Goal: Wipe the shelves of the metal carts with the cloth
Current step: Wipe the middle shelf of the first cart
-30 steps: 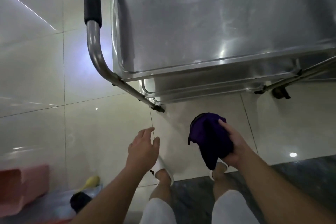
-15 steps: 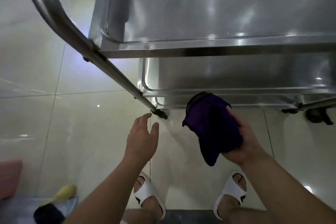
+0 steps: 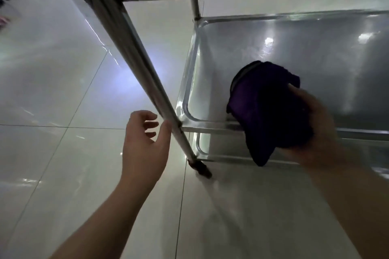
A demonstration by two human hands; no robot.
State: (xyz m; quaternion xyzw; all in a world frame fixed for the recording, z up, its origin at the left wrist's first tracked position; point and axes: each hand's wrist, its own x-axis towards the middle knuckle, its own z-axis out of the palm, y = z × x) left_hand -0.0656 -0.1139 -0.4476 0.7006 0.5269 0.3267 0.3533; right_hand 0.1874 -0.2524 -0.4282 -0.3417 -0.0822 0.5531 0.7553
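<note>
Right fingers [image 3: 294, 90] clutching bunched purple cloth [image 3: 263, 109], left fingers [image 3: 147, 115] loosely apart, glossy steel shelf [image 3: 315, 52]

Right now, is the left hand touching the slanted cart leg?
Cannot tell. In the head view the left hand is open beside the slanted cart leg; its thumb tip meets the tube's outline, but no contact or gap shows plainly.

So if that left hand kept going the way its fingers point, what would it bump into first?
Probably the cart's slanted metal leg: the left hand is open, its thumb almost against it. Depth is hard to judge, so it might slip past onto the floor tiles.
</note>
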